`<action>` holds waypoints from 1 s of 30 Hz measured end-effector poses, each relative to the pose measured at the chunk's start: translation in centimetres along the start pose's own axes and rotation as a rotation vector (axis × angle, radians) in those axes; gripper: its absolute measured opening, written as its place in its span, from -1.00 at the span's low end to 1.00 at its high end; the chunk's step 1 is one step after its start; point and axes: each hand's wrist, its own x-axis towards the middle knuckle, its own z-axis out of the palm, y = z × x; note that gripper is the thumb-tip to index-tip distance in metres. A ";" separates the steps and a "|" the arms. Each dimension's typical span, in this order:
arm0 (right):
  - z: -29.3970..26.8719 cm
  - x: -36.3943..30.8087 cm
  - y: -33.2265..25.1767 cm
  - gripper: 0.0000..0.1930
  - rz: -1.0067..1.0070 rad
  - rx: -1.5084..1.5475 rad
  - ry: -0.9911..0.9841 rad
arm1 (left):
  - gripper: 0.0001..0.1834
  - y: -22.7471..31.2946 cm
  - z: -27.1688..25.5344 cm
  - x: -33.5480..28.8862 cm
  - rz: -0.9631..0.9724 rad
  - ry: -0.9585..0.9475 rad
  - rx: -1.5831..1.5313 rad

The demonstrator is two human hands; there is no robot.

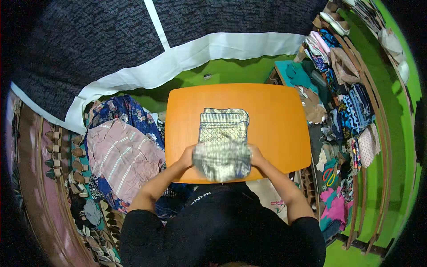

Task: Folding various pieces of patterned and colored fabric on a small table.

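A patterned cloth (223, 127) in cream and dark tones with a dark border lies lengthwise on the orange table (280, 129). Its near part is raised and bunched toward me, smeared by motion, over the table's front edge. At the left side of that part, my left hand (188, 156) is closed on the cloth. My right hand (256, 156) grips the opposite side at about the same height. The cloth partly hides the fingers of both hands. The far end of the cloth rests flat on the tabletop.
Left of the table lies a heap of clothes with a pink striped garment (122, 155) on top. Shoe racks (80, 164) run along the left. Shelves with folded clothes (349, 111) and a pair of scissors (329, 176) line the right. A dark curtain (231, 20) hangs beyond the table.
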 end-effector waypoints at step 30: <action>-0.7 -13.5 -4.4 -0.12 0.901 0.733 0.337 | -0.57 8.3 4.8 11.3 -0.797 -0.534 -0.826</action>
